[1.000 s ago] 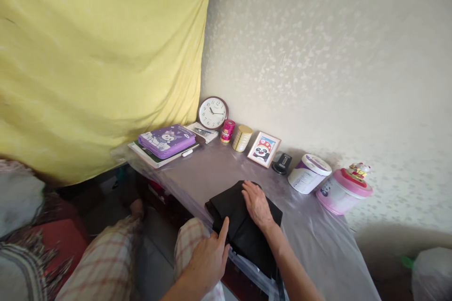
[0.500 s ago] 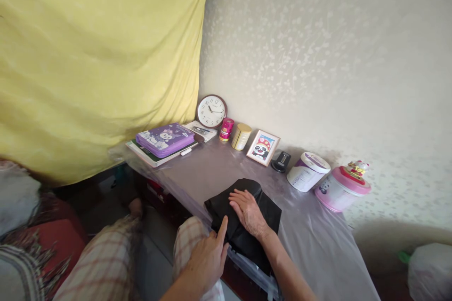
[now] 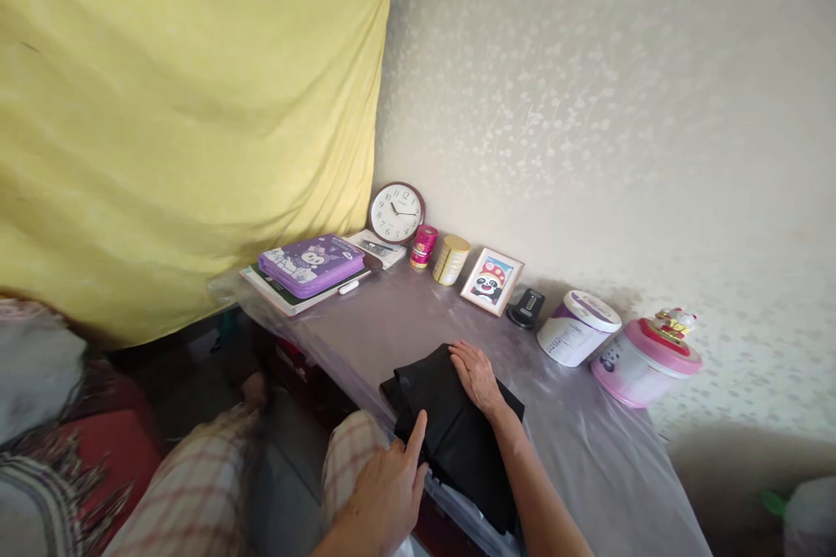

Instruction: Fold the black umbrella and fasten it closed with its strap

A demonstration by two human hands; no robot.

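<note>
A black piece of folded, slightly shiny fabric point(image 3: 457, 426) lies in overlapping flaps at the table's near edge. My right hand point(image 3: 475, 376) rests palm down on its far right side, fingers stretched out and close together. At the near left edge of the fabric is my left hand point(image 3: 387, 487), its index finger extended over the cloth and its other fingers curled. The fabric's edge seems to be in that grip, though the curled fingertips are hidden. A clear plastic sheet edge point(image 3: 467, 509) hangs below the fabric.
Along the wall stand a clock point(image 3: 397, 213), a pink can point(image 3: 424, 247), a yellow tin point(image 3: 450, 259), a framed panda picture point(image 3: 492, 280), a black stand point(image 3: 526, 309), a white tub point(image 3: 578, 328) and a pink-lidded container point(image 3: 643, 363). A purple case point(image 3: 312, 266) lies on books at left.
My right hand has slid across the fabric from its middle to its far right side, and the flaps lie smoother. My left hand keeps its place at the near left edge.
</note>
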